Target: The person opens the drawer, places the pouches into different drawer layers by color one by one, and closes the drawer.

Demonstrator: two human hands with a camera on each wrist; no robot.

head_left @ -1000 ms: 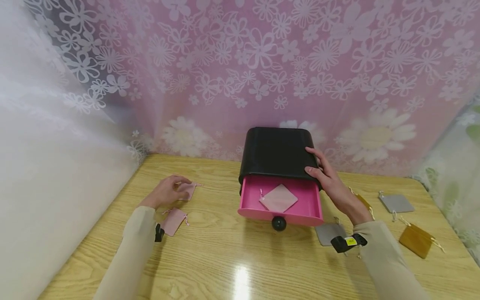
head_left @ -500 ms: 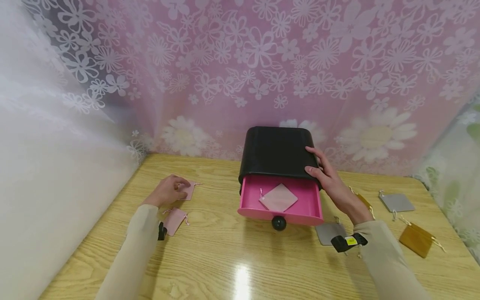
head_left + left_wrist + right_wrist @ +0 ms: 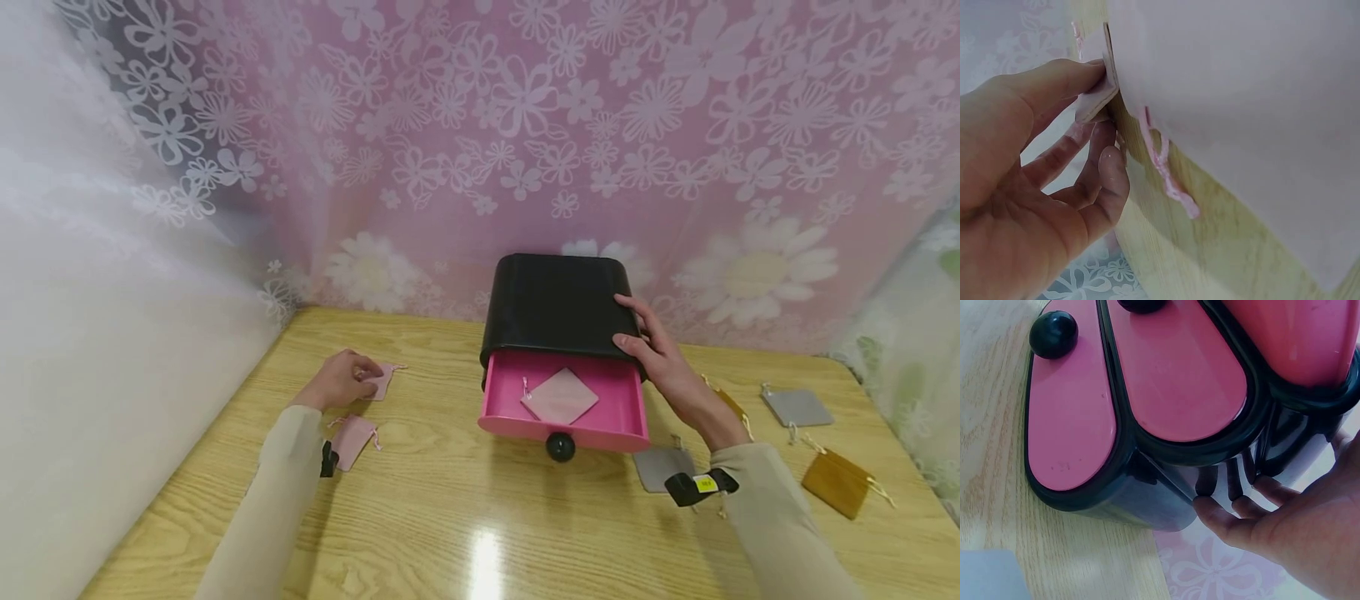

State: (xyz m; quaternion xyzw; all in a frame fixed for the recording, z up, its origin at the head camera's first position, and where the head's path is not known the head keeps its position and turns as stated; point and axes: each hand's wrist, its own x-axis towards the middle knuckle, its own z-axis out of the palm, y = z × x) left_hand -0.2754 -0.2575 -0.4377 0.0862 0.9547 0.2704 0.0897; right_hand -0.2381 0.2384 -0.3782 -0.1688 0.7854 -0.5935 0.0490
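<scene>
My left hand (image 3: 337,382) pinches the edge of a small pink drawstring pouch (image 3: 1094,103) at the table's left, thumb on top and fingers below. Nearer me lies a second pink pouch (image 3: 352,442), large in the left wrist view. My right hand (image 3: 660,358) rests against the right side of a black drawer box (image 3: 558,304), with thumb and a fingertip on its top edge. In the right wrist view, fairly straight fingers touch its glossy side. The top pink drawer (image 3: 495,421) is pulled out by its black knob's side, and a pale pink pouch (image 3: 561,396) lies flat inside.
Right of the box lie grey pouches (image 3: 797,407) and brown pouches (image 3: 838,482), one brown partly behind my right wrist. Another grey pouch (image 3: 662,468) is under the drawer's right corner. Two lower drawers (image 3: 1172,375) are pushed in. A floral curtain (image 3: 450,167) hangs behind the wooden table (image 3: 420,517).
My left hand has shifted very slightly to the right, its fingers staying at the far pink pouch. The right hand, box and drawer hold their places.
</scene>
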